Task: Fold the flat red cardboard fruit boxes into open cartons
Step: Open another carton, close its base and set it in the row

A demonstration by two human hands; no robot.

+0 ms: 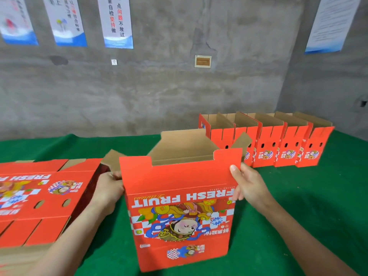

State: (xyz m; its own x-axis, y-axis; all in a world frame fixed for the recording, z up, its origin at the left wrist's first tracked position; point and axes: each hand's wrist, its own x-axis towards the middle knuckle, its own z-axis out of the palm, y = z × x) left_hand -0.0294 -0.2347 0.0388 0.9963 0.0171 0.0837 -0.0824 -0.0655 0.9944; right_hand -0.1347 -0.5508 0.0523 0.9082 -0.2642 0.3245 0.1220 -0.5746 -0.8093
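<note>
A red fruit box (179,206) printed with FRESH FRUIT upside down stands opened into a sleeve in front of me, brown inside, its top flaps up. My left hand (108,188) grips its left edge, fingers hidden behind the panel. My right hand (245,184) holds the right edge, thumb on the red front face. A stack of flat red boxes (39,196) lies at my left on the green table (298,216).
Several folded open cartons (266,140) stand in a row at the back right of the table. A grey concrete wall with posters (116,20) rises behind the table's far edge.
</note>
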